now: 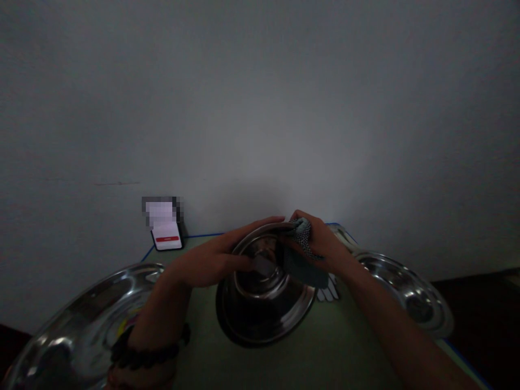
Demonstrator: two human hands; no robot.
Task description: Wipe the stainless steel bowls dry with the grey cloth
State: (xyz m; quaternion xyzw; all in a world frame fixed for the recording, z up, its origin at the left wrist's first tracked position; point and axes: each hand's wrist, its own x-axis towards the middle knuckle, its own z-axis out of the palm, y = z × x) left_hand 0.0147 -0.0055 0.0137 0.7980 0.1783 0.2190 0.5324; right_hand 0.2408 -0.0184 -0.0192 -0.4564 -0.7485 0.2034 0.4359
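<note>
A shiny stainless steel bowl (264, 319) is tilted over the middle of the table. My left hand (211, 260) grips it from the left, thumb on the near side and fingers along the far rim. At the upper right rim, my right hand (320, 235) is closed on a grey-green cloth (303, 233) with a small checked pattern. The cloth is pressed around the rim, and a loose flap of it hangs down over the bowl's right side. Some fingertips of my right hand are hidden by the cloth and bowl.
A large steel basin (87, 303) stands at the left, with something colourful at its bottom. Another steel bowl (410, 292) sits at the right edge. A phone (167, 230) leans against the wall (260, 119). White striped material (328, 291) lies behind the held bowl on the green tabletop (325, 346).
</note>
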